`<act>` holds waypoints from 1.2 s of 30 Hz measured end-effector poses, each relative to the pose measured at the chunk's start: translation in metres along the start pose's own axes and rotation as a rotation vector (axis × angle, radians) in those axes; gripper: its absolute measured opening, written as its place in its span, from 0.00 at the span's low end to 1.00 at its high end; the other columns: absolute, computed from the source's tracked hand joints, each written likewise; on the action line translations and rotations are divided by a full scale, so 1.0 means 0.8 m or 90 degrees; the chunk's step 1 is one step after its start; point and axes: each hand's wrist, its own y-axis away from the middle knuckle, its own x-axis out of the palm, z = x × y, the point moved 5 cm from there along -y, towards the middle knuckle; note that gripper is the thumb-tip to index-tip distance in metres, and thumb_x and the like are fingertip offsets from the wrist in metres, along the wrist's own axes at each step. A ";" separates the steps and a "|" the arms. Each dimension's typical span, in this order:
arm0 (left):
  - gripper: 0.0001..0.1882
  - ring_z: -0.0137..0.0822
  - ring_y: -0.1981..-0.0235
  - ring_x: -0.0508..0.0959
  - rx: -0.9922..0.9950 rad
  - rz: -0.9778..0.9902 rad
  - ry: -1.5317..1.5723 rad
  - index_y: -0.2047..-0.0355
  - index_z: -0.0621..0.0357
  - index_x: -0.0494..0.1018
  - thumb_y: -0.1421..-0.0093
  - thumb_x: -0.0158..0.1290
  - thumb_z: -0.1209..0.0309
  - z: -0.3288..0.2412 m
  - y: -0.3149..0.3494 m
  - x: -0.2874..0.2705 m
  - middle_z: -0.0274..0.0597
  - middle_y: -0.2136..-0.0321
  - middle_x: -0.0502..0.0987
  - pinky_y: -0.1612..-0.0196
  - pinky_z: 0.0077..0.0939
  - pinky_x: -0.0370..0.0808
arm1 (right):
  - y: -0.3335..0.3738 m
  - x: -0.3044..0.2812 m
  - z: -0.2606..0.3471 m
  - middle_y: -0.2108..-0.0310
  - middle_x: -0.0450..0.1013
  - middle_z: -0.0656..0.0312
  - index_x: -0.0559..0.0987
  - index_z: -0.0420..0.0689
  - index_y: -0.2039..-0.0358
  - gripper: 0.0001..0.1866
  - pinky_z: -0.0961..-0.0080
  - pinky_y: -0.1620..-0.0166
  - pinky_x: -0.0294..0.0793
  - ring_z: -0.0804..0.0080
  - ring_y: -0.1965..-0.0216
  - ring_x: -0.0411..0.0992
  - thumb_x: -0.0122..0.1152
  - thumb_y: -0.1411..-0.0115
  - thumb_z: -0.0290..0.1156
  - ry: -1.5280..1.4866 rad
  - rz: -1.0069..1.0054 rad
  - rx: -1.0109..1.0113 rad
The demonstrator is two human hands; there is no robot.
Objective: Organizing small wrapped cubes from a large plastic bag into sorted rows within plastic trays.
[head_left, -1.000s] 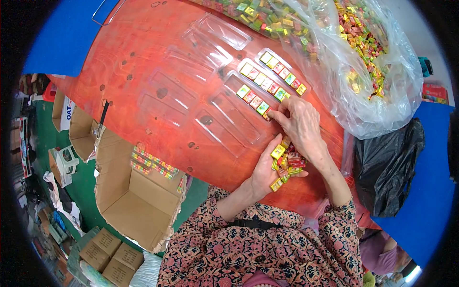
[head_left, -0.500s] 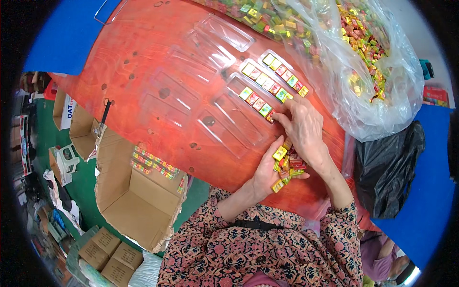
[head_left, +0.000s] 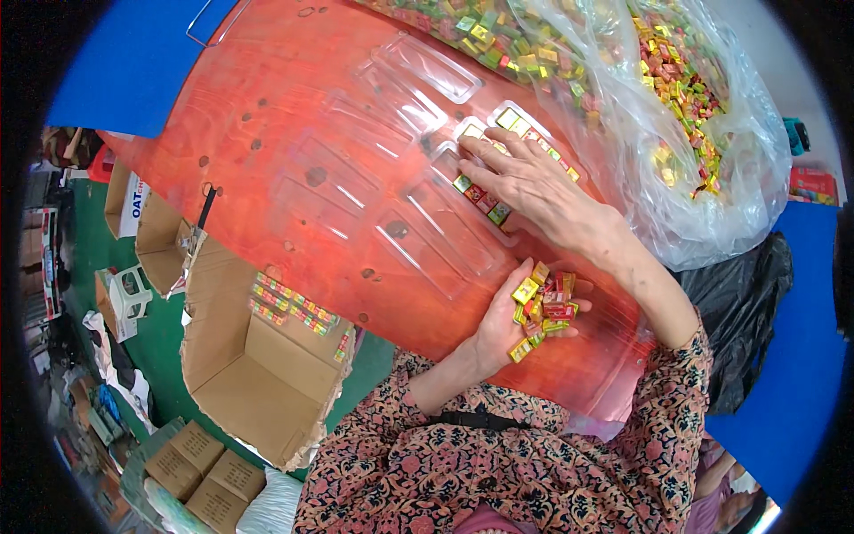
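My left hand (head_left: 509,325) is cupped palm up near the table's front edge, with a heap of small wrapped blocks (head_left: 544,309) in yellow, red and green resting in it. Farther up, my right hand (head_left: 541,185) reaches over the clear plastic trays, fingers stretched and slightly apart across the filled rows. Its fingertips touch or hover at the upper part of the nearest row; I cannot tell which. Below the fingers shows the lower end of that row (head_left: 488,206). A rightmost filled tray (head_left: 514,119) is partly covered by the hand, and the middle one is mostly hidden.
Several unfilled clear trays (head_left: 440,233) lie on the red table (head_left: 267,169). A large clear bag (head_left: 685,227) of wrapped blocks stands at the far right, above a black plastic bag (head_left: 738,311). An opened carton (head_left: 267,383) with packed trays inside sits at the left.
My right hand has moved up and left, from the lower end of the nearest row to its upper part, and its fingers have stretched out. My left hand still holds the blocks.
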 end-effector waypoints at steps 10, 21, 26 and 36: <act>0.31 0.54 0.49 0.70 -0.013 -0.007 -0.025 0.43 0.58 0.59 0.36 0.31 0.48 0.000 0.001 0.000 0.57 0.47 0.66 0.60 0.53 0.77 | -0.032 -0.001 0.011 0.38 0.54 0.58 0.64 0.41 0.45 0.30 0.59 0.39 0.52 0.55 0.38 0.51 0.53 0.52 0.24 0.050 0.123 -0.075; 0.31 0.54 0.50 0.71 -0.018 -0.018 -0.035 0.43 0.58 0.58 0.35 0.31 0.48 -0.001 0.000 0.001 0.57 0.48 0.66 0.61 0.53 0.77 | -0.035 0.008 -0.001 0.43 0.60 0.63 0.70 0.42 0.52 0.26 0.63 0.45 0.59 0.61 0.44 0.58 0.55 0.56 0.23 0.061 0.039 -0.115; 0.31 0.53 0.50 0.71 -0.019 -0.003 -0.043 0.42 0.58 0.57 0.35 0.30 0.48 -0.001 0.000 0.002 0.59 0.47 0.65 0.61 0.53 0.77 | -0.042 0.004 0.000 0.45 0.62 0.63 0.70 0.42 0.54 0.25 0.65 0.47 0.61 0.61 0.46 0.59 0.54 0.57 0.22 0.028 0.079 -0.096; 0.31 0.53 0.50 0.71 -0.026 0.012 -0.027 0.42 0.56 0.57 0.35 0.30 0.47 0.000 -0.001 -0.001 0.58 0.46 0.64 0.60 0.54 0.77 | -0.033 -0.002 -0.002 0.43 0.59 0.60 0.69 0.42 0.54 0.31 0.63 0.44 0.61 0.58 0.45 0.59 0.61 0.64 0.21 -0.025 -0.008 -0.099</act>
